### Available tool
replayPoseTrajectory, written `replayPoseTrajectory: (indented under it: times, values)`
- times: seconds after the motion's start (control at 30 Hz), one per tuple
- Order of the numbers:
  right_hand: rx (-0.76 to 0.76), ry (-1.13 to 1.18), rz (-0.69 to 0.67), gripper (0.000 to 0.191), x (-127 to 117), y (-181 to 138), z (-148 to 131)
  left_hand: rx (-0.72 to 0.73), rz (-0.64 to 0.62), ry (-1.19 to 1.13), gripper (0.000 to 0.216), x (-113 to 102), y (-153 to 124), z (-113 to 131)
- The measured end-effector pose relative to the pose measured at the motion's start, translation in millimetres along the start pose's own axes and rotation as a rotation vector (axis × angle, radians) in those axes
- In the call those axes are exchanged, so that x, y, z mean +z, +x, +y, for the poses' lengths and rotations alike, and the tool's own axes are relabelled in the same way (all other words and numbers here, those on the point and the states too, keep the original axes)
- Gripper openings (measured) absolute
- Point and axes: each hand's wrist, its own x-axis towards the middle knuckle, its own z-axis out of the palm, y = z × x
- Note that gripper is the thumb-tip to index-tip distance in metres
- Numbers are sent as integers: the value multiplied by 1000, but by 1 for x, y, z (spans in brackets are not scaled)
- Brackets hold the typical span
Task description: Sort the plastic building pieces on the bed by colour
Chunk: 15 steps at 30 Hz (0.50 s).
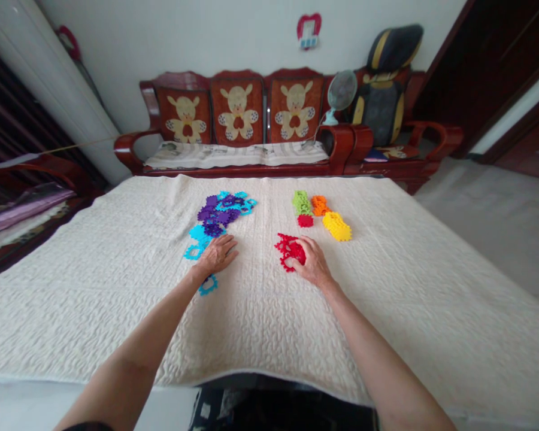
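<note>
My left hand (218,254) lies palm down with its fingers stretched out, at the edge of light blue toothed plastic pieces (199,236). A light blue ring piece (208,285) shows just below its wrist. Behind it is a loose heap of purple gear-like pieces (218,212) mixed with light blue ones. My right hand (313,261) curls its thumb and fingers around the right side of red toothed pieces (289,250), which rest on the cloth. The palm hides part of the red pieces.
Green pieces (301,203), orange pieces (320,205), a stack of yellow pieces (337,226) and a small red stack (305,221) stand beyond my right hand. A quilted cream cloth (251,323) covers the table. Behind it are a wooden sofa (238,170) and a fan (342,90).
</note>
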Motion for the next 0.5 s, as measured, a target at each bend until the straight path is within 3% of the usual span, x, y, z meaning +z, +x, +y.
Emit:
replayPoseTrajectory:
  times: [0.3,0.5]
  values:
    - [7,5,18,49,2,0,1,15,14,-27,34,-10,15,-13]
    - [8,17,8,46,2,0,1,-21,26,21,36,-14,-21,2]
